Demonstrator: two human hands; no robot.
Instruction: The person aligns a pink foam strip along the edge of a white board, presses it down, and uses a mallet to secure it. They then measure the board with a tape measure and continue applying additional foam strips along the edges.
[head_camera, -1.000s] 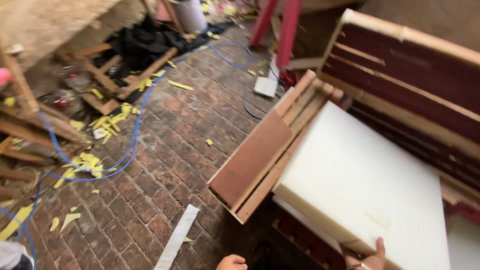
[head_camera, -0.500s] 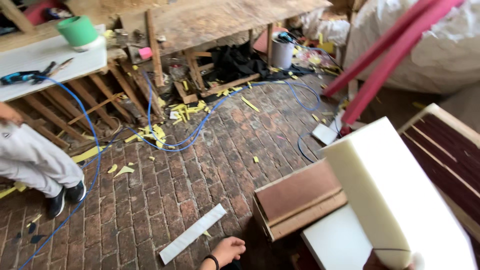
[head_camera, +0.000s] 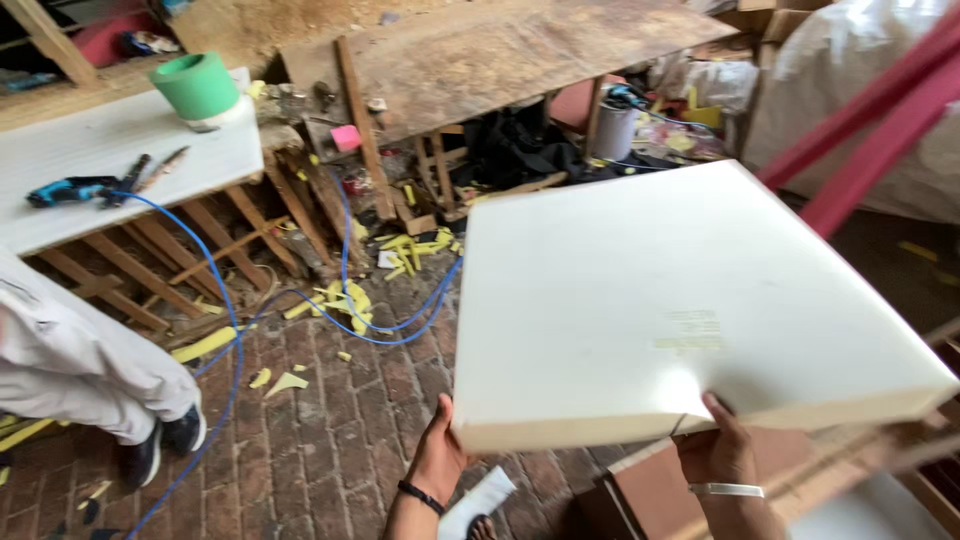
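Observation:
A large thick white foam slab (head_camera: 660, 300) fills the right half of the head view, lifted flat in front of me. My left hand (head_camera: 440, 455) grips its near left corner from below; a dark band sits on that wrist. Under the slab's near edge, my right hand (head_camera: 722, 450) holds it with the thumb on top, a metal bracelet on the wrist. Beneath the slab a brown wooden frame (head_camera: 650, 490) shows near the bottom right.
Another person's legs in pale trousers (head_camera: 80, 365) stand at the left. A white workbench (head_camera: 120, 150) carries a green tape roll (head_camera: 196, 88) and a blue tool (head_camera: 70, 190). A blue hose (head_camera: 330, 300) and yellow foam scraps (head_camera: 340, 300) lie on the brick floor. Red bars (head_camera: 860, 130) slant at right.
The foam slab has come up from the furniture frame, where one hand held it on edge, to lie flat with both hands on it. The view has swung left toward the workbenches.

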